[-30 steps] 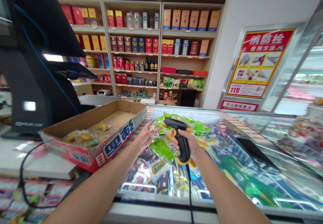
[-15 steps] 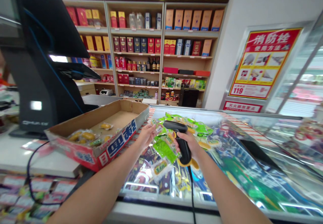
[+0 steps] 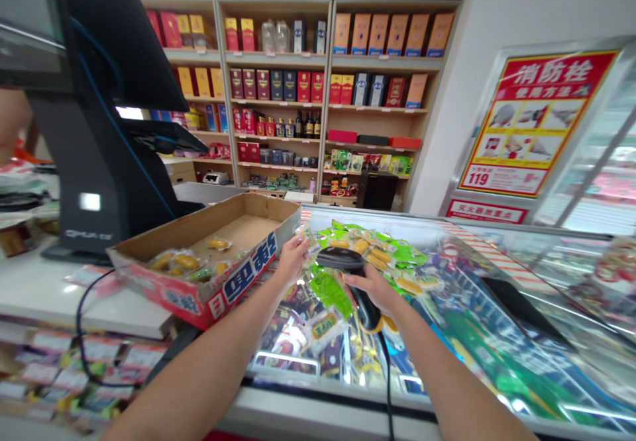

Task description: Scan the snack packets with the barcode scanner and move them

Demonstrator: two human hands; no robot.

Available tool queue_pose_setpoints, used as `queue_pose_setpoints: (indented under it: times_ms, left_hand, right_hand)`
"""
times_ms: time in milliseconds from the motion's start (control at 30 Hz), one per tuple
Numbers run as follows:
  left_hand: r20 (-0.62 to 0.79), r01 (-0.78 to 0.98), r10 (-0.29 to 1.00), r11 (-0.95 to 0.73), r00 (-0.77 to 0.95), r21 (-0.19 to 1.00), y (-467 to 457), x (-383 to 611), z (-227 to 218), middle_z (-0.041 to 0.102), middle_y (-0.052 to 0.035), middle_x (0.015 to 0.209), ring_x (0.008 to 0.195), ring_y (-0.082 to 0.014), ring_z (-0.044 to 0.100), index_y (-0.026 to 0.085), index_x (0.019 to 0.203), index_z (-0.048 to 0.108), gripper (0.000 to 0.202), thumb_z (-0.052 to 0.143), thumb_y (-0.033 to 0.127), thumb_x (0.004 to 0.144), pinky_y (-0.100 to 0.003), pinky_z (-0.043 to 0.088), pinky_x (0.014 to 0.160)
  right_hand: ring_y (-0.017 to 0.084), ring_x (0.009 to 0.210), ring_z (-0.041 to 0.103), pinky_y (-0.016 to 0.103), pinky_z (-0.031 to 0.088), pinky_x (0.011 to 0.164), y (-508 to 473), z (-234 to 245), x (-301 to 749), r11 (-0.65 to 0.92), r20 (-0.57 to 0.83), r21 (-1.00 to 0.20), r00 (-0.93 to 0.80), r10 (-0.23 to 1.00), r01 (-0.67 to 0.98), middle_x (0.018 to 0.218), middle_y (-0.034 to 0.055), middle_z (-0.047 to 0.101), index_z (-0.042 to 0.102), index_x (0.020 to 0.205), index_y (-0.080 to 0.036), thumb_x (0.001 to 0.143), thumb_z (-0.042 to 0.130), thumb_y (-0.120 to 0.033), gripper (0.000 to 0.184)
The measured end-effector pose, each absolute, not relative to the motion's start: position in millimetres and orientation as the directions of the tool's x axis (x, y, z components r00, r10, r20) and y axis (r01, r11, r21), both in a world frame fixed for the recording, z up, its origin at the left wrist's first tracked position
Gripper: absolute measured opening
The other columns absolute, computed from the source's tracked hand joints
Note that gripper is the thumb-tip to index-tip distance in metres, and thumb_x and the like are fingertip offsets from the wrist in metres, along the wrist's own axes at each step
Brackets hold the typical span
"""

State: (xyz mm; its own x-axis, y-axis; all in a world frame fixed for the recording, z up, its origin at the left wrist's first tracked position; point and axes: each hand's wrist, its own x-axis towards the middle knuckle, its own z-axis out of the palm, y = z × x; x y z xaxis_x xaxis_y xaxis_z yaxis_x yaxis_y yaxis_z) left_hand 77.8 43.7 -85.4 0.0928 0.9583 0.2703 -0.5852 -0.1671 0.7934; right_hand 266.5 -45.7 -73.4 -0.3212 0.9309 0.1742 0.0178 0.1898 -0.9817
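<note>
My right hand [image 3: 376, 290] is wrapped round the grip of a black barcode scanner [image 3: 342, 260] with a yellow base, its head pointing left over a heap of green and yellow snack packets [image 3: 377, 252] on the glass freezer lid [image 3: 472, 308]. My left hand [image 3: 292, 259] pinches a small clear snack packet [image 3: 309, 241] just in front of the scanner's head. A black cable hangs from the scanner toward me.
A shallow cardboard box [image 3: 199, 255] with a few yellow packets sits on the white counter [image 3: 44, 295] at left, beside a black checkout terminal [image 3: 94, 116]. Shelves of boxed goods [image 3: 298, 90] line the back wall. A red poster [image 3: 536, 123] hangs at right.
My left hand has closed on a small packet and lifted it to the scanner's head. The scanner has tipped lower. The view has shifted slightly right.
</note>
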Motion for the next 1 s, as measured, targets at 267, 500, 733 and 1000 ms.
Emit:
queue_pose_setpoints:
  times_ms: [267,500,733,1000]
  left_hand:
    - [0.268,-0.581,0.958,-0.163,0.100,0.798,39.6,80.0,-82.8,0.058,0.0048,0.054,0.048,-0.0072,0.053,0.015,0.072,0.065,0.044,0.090,0.041,0.047,-0.021,0.042,0.052]
    - [0.219,-0.570,0.973,-0.137,0.077,0.810,36.8,82.4,-79.4,0.069,-0.0015,0.070,0.061,-0.0120,0.063,0.013,0.078,0.068,0.054,0.091,0.044,0.041,-0.023,0.048,0.059]
    - [0.235,-0.531,0.968,-0.156,0.086,0.833,38.7,80.8,-83.3,0.062,0.0028,0.060,0.051,-0.0078,0.054,0.014,0.075,0.065,0.051,0.089,0.047,0.044,-0.021,0.043,0.054]
    - [0.473,-0.002,0.877,-0.475,-0.088,0.880,37.7,58.9,-57.1,0.061,0.0006,0.063,0.064,-0.0149,0.056,0.013,0.074,0.067,0.026,0.072,0.037,0.065,-0.027,0.046,0.065]
  right_hand:
    - [0.013,0.037,0.047,0.026,0.037,0.040,-44.7,-72.1,265.8,0.234,0.196,-0.968,-0.314,0.929,0.089,0.043,0.0006,0.055,0.058,0.052,-0.020,0.077,0.066,-0.043,0.035]
    - [0.012,0.035,0.048,0.024,0.036,0.039,-40.9,-75.0,268.1,0.204,0.163,-0.974,-0.327,0.931,0.096,0.044,-0.0011,0.055,0.058,0.059,-0.019,0.075,0.065,-0.044,0.030]
    - [0.012,0.036,0.050,0.024,0.038,0.040,-41.6,-76.4,267.5,0.186,0.152,-0.979,-0.305,0.940,0.084,0.045,-0.0009,0.056,0.057,0.060,-0.018,0.076,0.064,-0.041,0.028]
    - [0.013,0.036,0.051,0.025,0.041,0.039,-37.5,-68.7,255.5,0.122,0.123,-0.992,-0.262,0.957,-0.021,0.048,-0.0010,0.058,0.060,0.071,-0.018,0.068,0.068,-0.047,0.031]
